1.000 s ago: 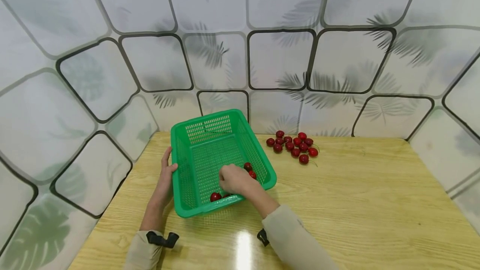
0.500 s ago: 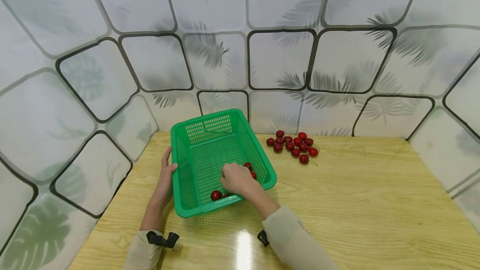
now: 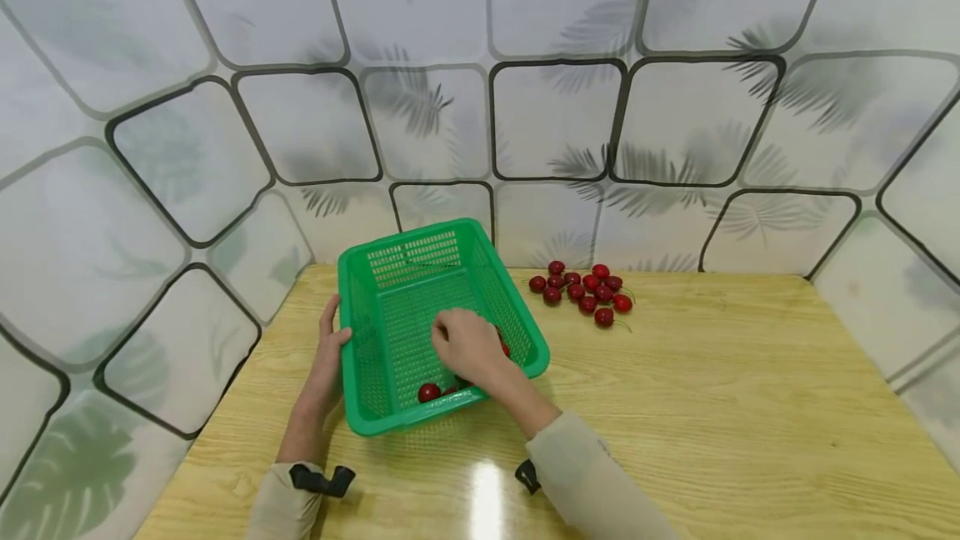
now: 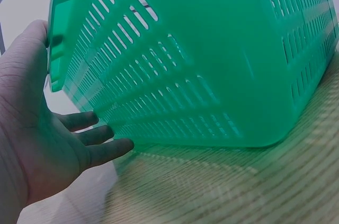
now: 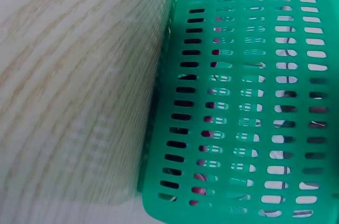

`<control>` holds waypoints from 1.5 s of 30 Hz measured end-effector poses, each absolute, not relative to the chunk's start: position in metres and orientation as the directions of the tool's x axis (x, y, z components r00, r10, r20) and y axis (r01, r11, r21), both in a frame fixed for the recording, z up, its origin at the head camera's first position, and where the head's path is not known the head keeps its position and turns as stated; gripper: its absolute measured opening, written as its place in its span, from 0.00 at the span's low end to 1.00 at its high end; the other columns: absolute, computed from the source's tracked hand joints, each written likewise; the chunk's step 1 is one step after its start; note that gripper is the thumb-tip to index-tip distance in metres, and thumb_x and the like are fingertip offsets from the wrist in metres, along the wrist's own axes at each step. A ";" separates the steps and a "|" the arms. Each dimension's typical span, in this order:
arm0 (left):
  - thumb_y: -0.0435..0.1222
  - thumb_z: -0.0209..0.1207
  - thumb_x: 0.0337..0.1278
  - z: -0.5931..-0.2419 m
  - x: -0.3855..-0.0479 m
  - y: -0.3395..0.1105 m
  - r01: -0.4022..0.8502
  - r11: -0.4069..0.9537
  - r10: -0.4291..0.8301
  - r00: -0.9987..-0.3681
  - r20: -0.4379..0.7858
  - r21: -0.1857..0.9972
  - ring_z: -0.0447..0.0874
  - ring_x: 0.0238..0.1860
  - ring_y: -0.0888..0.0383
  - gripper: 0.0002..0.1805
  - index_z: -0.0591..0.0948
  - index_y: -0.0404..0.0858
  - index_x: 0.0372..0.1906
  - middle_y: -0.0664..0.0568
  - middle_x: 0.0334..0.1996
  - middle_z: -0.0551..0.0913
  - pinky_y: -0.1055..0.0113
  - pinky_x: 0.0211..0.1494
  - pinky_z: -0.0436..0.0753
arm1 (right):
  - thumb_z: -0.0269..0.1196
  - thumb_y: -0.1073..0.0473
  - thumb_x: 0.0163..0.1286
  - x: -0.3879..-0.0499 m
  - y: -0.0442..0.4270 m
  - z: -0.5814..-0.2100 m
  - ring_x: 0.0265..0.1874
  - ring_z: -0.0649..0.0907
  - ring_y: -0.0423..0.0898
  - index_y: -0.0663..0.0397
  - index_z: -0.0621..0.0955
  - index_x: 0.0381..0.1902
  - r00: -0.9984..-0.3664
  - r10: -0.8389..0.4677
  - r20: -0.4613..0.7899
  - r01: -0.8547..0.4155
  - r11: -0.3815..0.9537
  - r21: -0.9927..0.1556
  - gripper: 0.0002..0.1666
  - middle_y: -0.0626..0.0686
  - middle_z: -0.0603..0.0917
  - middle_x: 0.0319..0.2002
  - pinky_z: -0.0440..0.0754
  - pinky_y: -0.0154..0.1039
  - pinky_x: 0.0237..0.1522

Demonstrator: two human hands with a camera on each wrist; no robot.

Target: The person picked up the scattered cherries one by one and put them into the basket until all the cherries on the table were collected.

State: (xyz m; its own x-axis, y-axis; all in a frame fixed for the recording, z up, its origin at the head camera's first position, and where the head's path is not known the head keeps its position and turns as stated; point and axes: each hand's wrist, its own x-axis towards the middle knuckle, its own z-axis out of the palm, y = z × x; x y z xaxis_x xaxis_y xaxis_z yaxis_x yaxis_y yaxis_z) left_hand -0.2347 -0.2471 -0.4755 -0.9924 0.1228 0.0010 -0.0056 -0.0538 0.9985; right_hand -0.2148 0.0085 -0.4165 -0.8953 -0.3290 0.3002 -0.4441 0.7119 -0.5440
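Observation:
A green slotted plastic basket (image 3: 408,419) stands on the wooden table, with several dark red cherries (image 3: 429,392) near its front and right walls. My left hand (image 3: 326,361) rests against the basket's left side. In the left wrist view the thumb is at the rim and the other fingers (image 4: 108,152) lie fairly straight along the outer wall. Inside the basket, over its front right part, is my right hand (image 3: 472,348), fingers curled and pointing down. Its fingertips are hidden, so whether a cherry is between them cannot be seen. Red patches of cherries (image 5: 209,119) show through the basket slots in the right wrist view.
A loose group of cherries (image 3: 576,292), some with stems, lies on the table (image 3: 720,407) right of the basket. Behind and to the left stands a wall (image 3: 555,119) with a tile and leaf pattern, close to the basket's far end.
My right hand has lifted slightly and shifted toward the basket's far side, and a dark cherry shows beneath it. My left hand keeps its place. The whole head view has shifted a little.

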 end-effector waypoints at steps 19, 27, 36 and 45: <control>0.42 0.35 0.77 -0.477 -0.234 -0.248 -0.003 -0.051 0.130 -0.992 0.004 0.999 0.78 0.48 0.62 0.35 0.34 0.62 0.78 0.42 0.73 0.50 0.70 0.46 0.80 | 0.58 0.62 0.68 -0.236 0.116 -0.401 0.26 0.79 0.47 0.59 0.87 0.35 -0.856 0.128 0.501 -0.353 0.564 -0.747 0.11 0.54 0.85 0.28 0.77 0.40 0.31; 0.42 0.36 0.77 -0.478 -0.235 -0.249 0.020 -0.047 0.130 -0.991 0.025 0.999 0.77 0.49 0.63 0.36 0.34 0.60 0.79 0.44 0.75 0.46 0.71 0.47 0.80 | 0.55 0.58 0.70 -0.252 0.184 -0.425 0.39 0.83 0.56 0.65 0.85 0.45 -0.938 0.245 0.244 -0.051 0.600 -0.798 0.18 0.61 0.86 0.39 0.79 0.49 0.42; 0.43 0.36 0.77 -0.478 -0.235 -0.248 0.005 -0.048 0.128 -0.992 0.011 0.999 0.76 0.50 0.62 0.36 0.34 0.61 0.79 0.44 0.74 0.47 0.71 0.48 0.79 | 0.54 0.65 0.65 -0.244 0.253 -0.452 0.40 0.82 0.59 0.70 0.81 0.47 -0.978 0.208 -0.036 0.179 0.727 -0.663 0.17 0.69 0.82 0.47 0.80 0.47 0.35; 0.43 0.35 0.77 -0.478 -0.236 -0.248 0.005 -0.039 0.112 -0.994 0.010 0.999 0.76 0.50 0.62 0.35 0.35 0.62 0.79 0.46 0.73 0.48 0.71 0.47 0.80 | 0.54 0.69 0.58 -0.240 0.264 -0.465 0.27 0.76 0.52 0.72 0.82 0.31 -0.996 0.080 -0.034 0.085 0.811 -0.578 0.10 0.64 0.81 0.29 0.76 0.45 0.32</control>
State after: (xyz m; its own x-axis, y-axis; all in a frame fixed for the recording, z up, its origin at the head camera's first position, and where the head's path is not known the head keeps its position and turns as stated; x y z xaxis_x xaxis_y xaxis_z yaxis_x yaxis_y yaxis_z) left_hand -0.2358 -0.2479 -0.4782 -0.9936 0.1125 0.0097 0.0054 -0.0391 0.9992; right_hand -0.2398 0.2636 -0.4649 -0.9962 0.0801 -0.0337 0.0848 0.8113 -0.5784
